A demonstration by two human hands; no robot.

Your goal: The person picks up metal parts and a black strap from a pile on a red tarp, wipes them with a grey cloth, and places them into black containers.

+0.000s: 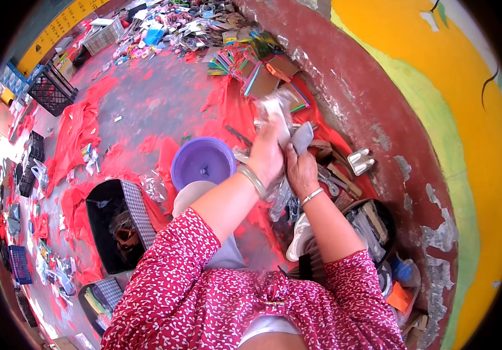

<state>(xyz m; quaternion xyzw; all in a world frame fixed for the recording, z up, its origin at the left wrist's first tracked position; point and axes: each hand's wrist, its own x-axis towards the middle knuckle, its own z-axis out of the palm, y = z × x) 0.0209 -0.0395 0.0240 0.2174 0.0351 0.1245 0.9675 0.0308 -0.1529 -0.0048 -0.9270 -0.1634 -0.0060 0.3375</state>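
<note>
My left hand is closed around a whitish thing in clear plastic wrap, blurred, its kind unclear. Close beside it, my right hand grips a flat grey piece that looks like folded cloth or a pad; I cannot tell which. More crumpled clear plastic hangs below the left hand. A purple plastic basin stands to the left of my hands. Under the right wrist and beyond it lie metal and wooden tools and a white plug-like block.
Colourful flat boards and papers lean by the peeling wall. A dark open box with a checked side sits at left; a black bin of packets is at right. Red cloth and scattered goods cover the floor. A black crate stands farther off.
</note>
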